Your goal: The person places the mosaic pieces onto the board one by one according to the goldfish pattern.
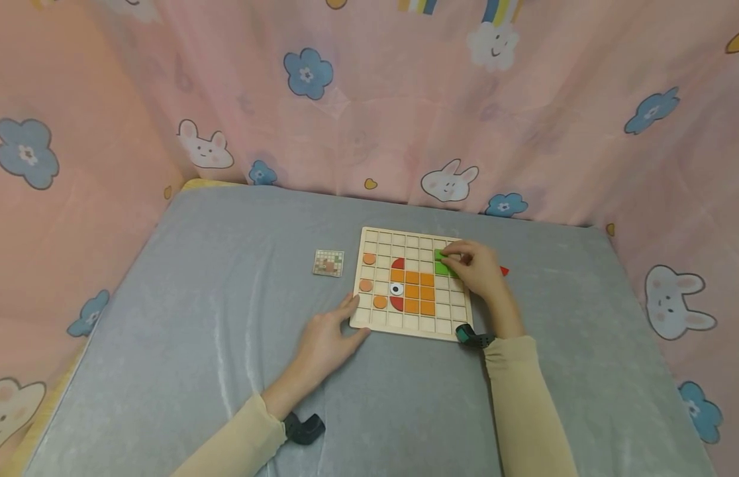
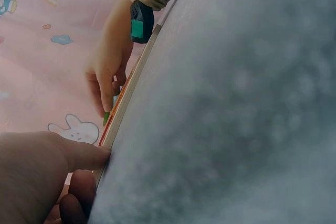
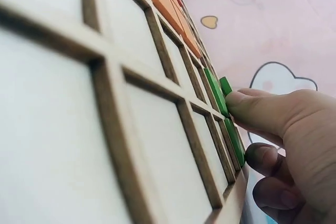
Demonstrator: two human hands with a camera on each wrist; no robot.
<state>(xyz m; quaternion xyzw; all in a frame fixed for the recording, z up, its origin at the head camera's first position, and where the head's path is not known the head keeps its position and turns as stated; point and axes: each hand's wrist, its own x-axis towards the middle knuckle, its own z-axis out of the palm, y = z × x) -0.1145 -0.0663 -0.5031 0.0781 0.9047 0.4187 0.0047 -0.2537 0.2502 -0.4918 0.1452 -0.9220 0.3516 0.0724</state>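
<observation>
A wooden grid board (image 1: 414, 327) lies on the grey cloth. My left hand (image 1: 324, 341) grips its near left corner, the thumb along the near edge and fingers at the left side. Over the board's far right part, my right hand (image 1: 478, 268) pinches a small green tile (image 3: 226, 85) between thumb and fingers. Other green tiles (image 3: 234, 141) sit in cells just below it. Orange square tiles (image 1: 412, 291) fill a block in the middle, beside red rounded pieces (image 1: 396, 303) and a white eye piece (image 1: 396, 289). Orange discs (image 1: 369, 258) stand in cells at the left.
A small pattern card (image 1: 328, 263) lies left of the board. A red piece (image 1: 504, 270) shows just beyond the right hand, partly hidden by it. The grey cloth (image 1: 185, 318) spreads around the board, and a pink printed curtain (image 1: 369, 119) hangs behind.
</observation>
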